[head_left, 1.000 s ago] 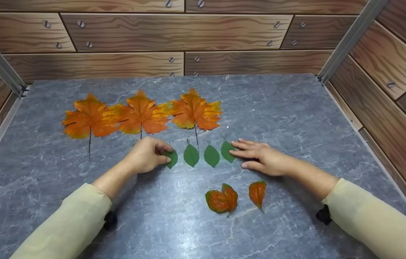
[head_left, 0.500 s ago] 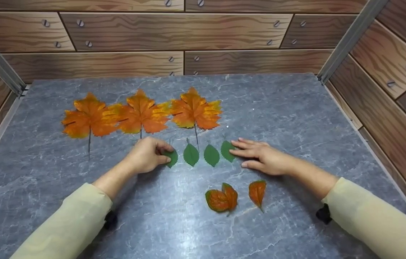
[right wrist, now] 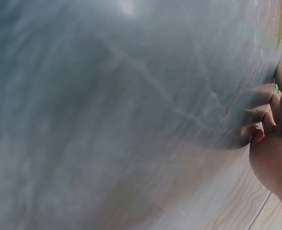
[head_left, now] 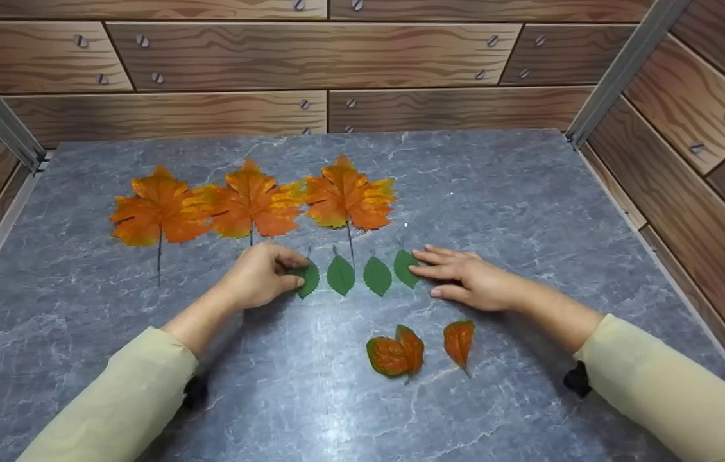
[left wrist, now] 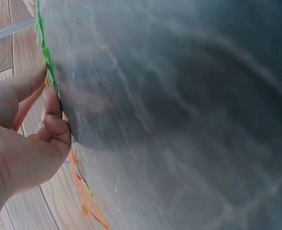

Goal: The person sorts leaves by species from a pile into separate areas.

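Observation:
Green leaves lie in a row on the grey table (head_left: pixel 337 410). My left hand (head_left: pixel 261 276) has its thumb and forefinger on the leftmost green leaf (head_left: pixel 308 280), covering its left edge; in the left wrist view that hand (left wrist: pixel 30 129) is bent at the fingers beside the leaf edge (left wrist: pixel 47 57). To its right lie a second green leaf (head_left: pixel 341 276) and a third green leaf (head_left: pixel 377 277). Outstretched fingers of my right hand (head_left: pixel 471 277) touch the right edge of the last green leaf (head_left: pixel 405 269). The right wrist view shows this hand (right wrist: pixel 275 139) low against the table.
Three orange maple leaves, left (head_left: pixel 160 208), middle (head_left: pixel 252 202) and right (head_left: pixel 348 196), lie behind the green row, stems toward me. Nearer are a pair of red-brown leaves (head_left: pixel 391 356) and a single red-brown leaf (head_left: pixel 459 343). Wood-patterned walls (head_left: pixel 311 58) enclose the table.
The leftmost green leaf has shifted slightly right and turned a little under my left fingers, and its stem shows more. My right hand and the other leaves stay in place.

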Tool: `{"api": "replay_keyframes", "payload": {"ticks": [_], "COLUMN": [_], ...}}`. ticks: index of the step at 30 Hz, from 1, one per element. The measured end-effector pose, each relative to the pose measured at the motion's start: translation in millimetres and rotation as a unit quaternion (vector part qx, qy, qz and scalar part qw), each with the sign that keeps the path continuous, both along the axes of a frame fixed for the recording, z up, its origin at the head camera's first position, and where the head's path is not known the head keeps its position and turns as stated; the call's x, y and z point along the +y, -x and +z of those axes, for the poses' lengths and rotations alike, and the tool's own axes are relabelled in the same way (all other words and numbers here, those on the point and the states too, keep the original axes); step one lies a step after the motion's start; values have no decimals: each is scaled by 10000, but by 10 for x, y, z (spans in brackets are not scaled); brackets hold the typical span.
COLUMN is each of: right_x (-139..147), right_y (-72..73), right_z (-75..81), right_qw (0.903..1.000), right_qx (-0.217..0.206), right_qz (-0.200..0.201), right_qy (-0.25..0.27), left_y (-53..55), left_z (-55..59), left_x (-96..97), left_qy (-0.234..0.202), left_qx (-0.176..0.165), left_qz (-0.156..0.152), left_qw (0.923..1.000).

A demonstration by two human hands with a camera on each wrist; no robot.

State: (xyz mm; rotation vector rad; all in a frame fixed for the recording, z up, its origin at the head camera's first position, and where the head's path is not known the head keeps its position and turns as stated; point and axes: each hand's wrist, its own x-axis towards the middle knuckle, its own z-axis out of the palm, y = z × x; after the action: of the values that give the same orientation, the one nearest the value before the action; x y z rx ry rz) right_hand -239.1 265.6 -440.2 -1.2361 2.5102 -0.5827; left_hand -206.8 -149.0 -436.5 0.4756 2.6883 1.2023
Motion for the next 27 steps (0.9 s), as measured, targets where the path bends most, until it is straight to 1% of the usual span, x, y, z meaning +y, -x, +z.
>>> {"api": "replay_keyframes", "payload": {"ticks": [3,7,11,16,20,22,25,27], "right_x": [-2,0,2,2,3,2,2,3], "right_y": [6,7,3,3,1,1,3,4], "right_z": [-2,-5,-7,-21,-26,-24,-20,-17], "right_qw": [10000,10000,10000,10000,10000,10000,10000,10000], "right_qx": [-7,-16,15,13,-31,-31,-23,-25], "right_qz": [-1,-20,-27,-18,-28,-35,-45,-56], "right_qy": [-18,-35,-24,-16,-25,-31,-15,-4], "left_y": [-18,-64,-118,-203,-271,-299,-338,-363], "left_z": [32,114,211,276,265,247,212,195], "left_x": [-15,8,89,226,348,410,508,580], "left_qy": [-83,-218,-365,-599,-674,-745,-903,-945], "left_qx": [-57,-144,-141,-130,-221,-318,-513,-659], "left_qz": [61,129,7,-485,-1022,-1333,-1855,-2127], "left_qw": [9999,9996,9992,9969,9922,9878,9771,9703]}}
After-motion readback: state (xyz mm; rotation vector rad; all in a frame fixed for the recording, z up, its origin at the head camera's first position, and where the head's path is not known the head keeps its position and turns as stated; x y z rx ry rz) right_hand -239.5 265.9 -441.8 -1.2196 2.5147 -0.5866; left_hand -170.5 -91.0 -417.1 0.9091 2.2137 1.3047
